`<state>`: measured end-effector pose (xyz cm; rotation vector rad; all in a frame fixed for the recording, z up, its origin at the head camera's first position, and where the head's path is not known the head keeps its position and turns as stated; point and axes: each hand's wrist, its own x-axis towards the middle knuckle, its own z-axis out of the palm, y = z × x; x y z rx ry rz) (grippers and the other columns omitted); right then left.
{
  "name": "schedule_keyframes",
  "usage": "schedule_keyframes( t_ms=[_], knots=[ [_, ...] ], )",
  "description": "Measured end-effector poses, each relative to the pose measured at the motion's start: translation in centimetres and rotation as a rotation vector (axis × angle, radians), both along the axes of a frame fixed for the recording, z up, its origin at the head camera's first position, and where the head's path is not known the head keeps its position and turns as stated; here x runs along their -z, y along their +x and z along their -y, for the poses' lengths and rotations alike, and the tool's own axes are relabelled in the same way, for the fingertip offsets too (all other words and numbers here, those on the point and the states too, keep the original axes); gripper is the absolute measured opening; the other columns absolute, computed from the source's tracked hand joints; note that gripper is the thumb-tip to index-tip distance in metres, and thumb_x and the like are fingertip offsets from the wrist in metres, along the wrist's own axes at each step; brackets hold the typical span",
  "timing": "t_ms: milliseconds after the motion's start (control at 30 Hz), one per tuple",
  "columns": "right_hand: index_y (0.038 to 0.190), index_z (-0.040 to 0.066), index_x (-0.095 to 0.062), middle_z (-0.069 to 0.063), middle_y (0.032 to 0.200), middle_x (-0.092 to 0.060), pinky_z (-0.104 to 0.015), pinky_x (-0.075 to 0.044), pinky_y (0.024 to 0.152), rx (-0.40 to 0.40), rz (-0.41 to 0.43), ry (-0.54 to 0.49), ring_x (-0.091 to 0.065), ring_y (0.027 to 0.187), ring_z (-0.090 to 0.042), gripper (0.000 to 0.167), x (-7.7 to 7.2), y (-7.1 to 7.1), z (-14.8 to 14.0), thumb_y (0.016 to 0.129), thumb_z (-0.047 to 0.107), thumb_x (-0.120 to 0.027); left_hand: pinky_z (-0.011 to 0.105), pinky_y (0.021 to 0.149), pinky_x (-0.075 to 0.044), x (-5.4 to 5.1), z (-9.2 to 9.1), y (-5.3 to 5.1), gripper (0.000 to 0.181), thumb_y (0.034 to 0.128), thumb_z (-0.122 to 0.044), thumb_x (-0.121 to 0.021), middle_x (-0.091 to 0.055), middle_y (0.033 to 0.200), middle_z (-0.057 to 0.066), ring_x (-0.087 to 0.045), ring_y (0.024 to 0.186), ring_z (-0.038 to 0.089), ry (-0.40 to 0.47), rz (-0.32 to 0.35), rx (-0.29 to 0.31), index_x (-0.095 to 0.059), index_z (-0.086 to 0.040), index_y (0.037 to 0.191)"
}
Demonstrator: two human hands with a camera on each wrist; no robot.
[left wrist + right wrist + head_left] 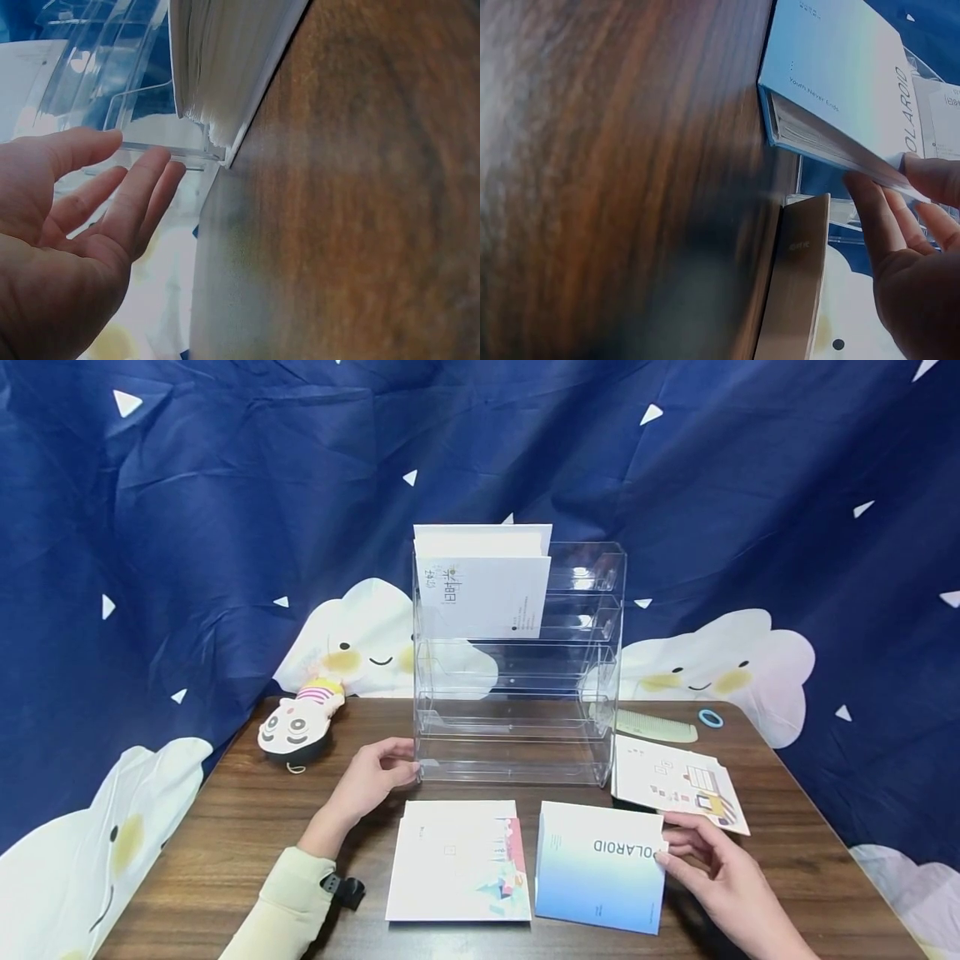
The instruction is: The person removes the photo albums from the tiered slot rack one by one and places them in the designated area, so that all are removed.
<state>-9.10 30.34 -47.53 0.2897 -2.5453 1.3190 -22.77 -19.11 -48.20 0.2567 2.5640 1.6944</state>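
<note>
Head cam: L hand (373,779) loose, empty; R hand (716,868) pinches blue album (600,885); albums (480,597) ahead racked, adj. piles (442,885) prob. pending.

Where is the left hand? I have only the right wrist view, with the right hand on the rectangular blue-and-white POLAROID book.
Observer: The left hand is at the lower left corner of the clear plastic tiered rack.
Operator: What lies left of the POLAROID book?
Observer: A white rectangular book with pink and blue print, apart from it.
Operator: And left of the rack?
Observer: A white-headed doll with a pink-striped body, on the brown wooden table.
</note>
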Motion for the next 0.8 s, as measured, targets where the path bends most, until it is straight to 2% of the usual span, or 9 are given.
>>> schedule_keyframes(
  t_ms=[233,500,800],
  knots=[
    [0.137,0.004,-0.072,0.016,0.107,-0.081,-0.013,-0.058,0.078,-0.024,0.036,0.040,-0.074,0.093,0.007,0.044,-0.43,-0.04,0.02,0.095,-0.003,-0.085,0.023,0.088,-0.064,0.02,-0.01,0.03,0.042,0.1024,-0.008,-0.078,-0.080,0.126,0.021,-0.078,0.104,0.021,-0.006,-0.005,0.000,-0.070,0.004,0.142],
    [0.136,0.006,-0.073,0.001,0.107,-0.084,-0.012,-0.057,0.077,-0.024,0.055,0.075,-0.074,0.093,0.007,0.042,-0.66,-0.36,0.25,0.096,0.002,-0.086,0.021,0.086,-0.062,0.00,-0.02,-0.02,0.042,0.1019,-0.010,-0.079,-0.080,0.125,0.020,-0.077,0.103,0.020,-0.021,-0.013,-0.001,-0.071,0.003,0.141],
    [0.141,0.001,-0.071,-0.005,0.111,-0.085,-0.019,-0.058,0.076,-0.049,0.210,0.066,-0.073,0.093,0.006,0.045,-1.00,-0.92,0.40,0.098,0.007,-0.085,0.021,0.086,-0.061,0.09,-0.01,-0.02,0.042,0.1019,-0.010,-0.080,-0.080,0.125,0.019,-0.077,0.104,0.020,-0.035,-0.013,-0.013,-0.071,0.002,0.141]
  ],
)
